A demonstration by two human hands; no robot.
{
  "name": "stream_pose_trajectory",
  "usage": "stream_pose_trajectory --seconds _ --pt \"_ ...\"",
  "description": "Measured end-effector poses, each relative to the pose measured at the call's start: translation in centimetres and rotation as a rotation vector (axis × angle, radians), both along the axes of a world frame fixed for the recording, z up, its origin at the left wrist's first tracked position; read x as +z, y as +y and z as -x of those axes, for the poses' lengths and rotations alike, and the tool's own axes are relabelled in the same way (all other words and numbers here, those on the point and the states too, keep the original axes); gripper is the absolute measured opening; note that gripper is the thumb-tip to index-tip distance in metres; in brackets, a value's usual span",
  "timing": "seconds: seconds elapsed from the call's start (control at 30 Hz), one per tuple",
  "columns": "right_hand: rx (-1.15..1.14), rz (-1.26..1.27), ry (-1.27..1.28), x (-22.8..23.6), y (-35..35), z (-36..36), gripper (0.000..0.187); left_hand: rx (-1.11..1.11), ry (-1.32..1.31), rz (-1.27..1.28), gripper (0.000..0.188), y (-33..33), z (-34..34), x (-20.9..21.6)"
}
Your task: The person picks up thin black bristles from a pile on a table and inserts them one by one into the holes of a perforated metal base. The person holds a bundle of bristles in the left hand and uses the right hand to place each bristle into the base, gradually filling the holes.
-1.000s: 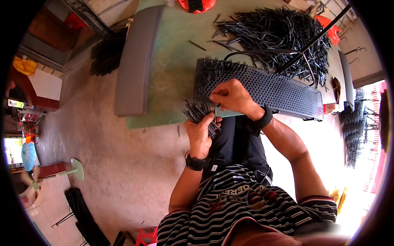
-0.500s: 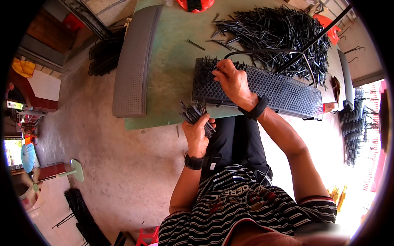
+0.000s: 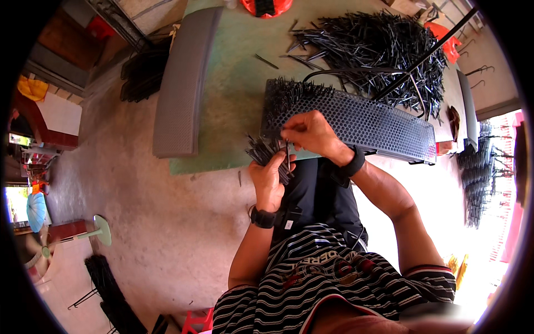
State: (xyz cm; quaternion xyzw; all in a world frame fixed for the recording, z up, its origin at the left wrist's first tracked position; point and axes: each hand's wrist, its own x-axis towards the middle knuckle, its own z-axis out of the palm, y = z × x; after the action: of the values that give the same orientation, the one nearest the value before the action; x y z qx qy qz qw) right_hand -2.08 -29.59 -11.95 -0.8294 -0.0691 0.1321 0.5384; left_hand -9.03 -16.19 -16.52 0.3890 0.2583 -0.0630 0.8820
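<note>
My left hand is closed round a bundle of thin dark sticks, their tips fanning out above the thumb. Just above and to the right, my right hand pinches what looks like a single stick at the bundle's edge; its fingertips partly hide it. Behind the hands lies a long black perforated rack with rows of round holes. Many similar sticks stand upright in the holes at its left end.
A large heap of loose dark sticks covers the far right of the green table. Grey perforated sheets are stacked along its left edge. A bent black metal frame rises behind the rack. A red bag sits at the far edge.
My right hand has come down from the sticks at the rack's left end to the bundle in my left hand. The left hand has hardly moved.
</note>
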Motion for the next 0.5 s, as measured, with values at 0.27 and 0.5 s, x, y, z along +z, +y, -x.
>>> stream_pose_trajectory --seconds 0.27,0.5 --pt "-0.26 -0.089 -0.543 0.3 0.5 -1.0 0.016 -0.017 0.048 -0.054 0.007 0.1 0.2 -1.3" --pt "-0.204 -0.081 -0.542 -2.1 0.7 -2.1 0.011 0.005 0.046 -0.041 0.007 0.1 0.3 -0.6"
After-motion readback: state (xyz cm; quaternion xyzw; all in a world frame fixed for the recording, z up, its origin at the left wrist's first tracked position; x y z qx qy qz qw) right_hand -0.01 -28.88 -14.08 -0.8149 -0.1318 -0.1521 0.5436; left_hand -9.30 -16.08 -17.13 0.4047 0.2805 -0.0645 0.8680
